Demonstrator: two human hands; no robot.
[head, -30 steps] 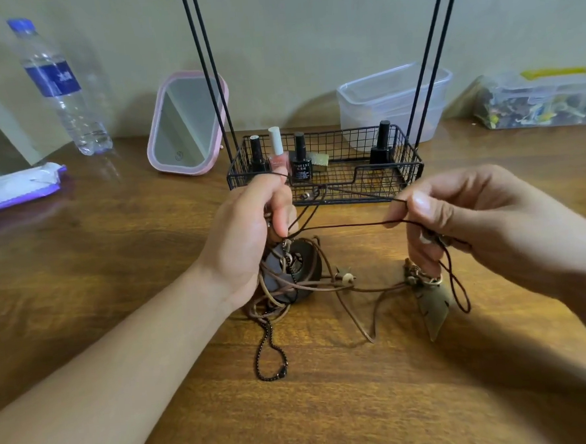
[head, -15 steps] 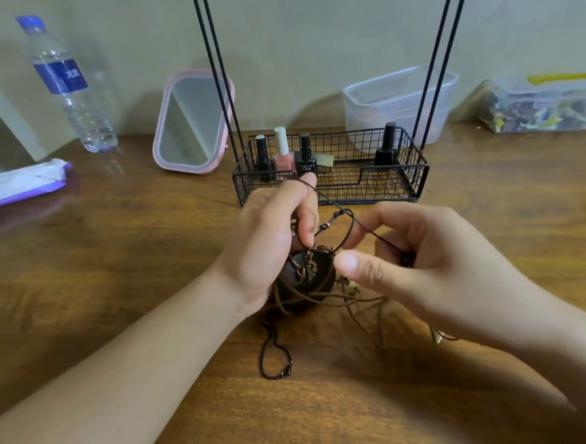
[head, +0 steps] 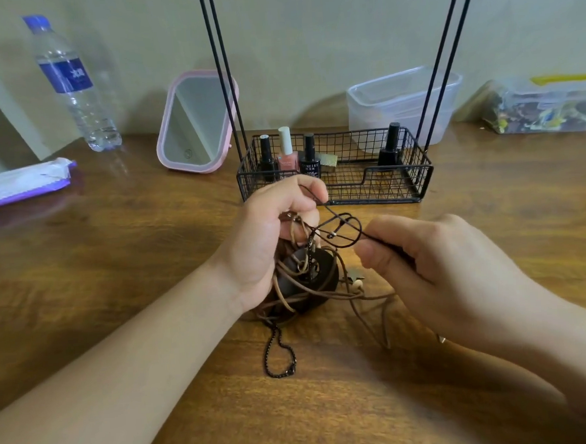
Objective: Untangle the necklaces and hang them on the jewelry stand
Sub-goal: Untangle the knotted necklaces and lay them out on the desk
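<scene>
Both hands pinch one dark cord (head: 345, 230): left hand (head: 272, 237) frame centre, right hand (head: 435, 264) beside. Wire basket (head: 416, 183) above holds four nail polish bottles (head: 286, 153). Brown necklaces (head: 305, 282) remain knotted.

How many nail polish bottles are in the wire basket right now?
4. Three stand together at the wire basket's left end: a black bottle, a pink bottle, another black one. A fourth, black, stands at the right end. None looks hidden.
</scene>
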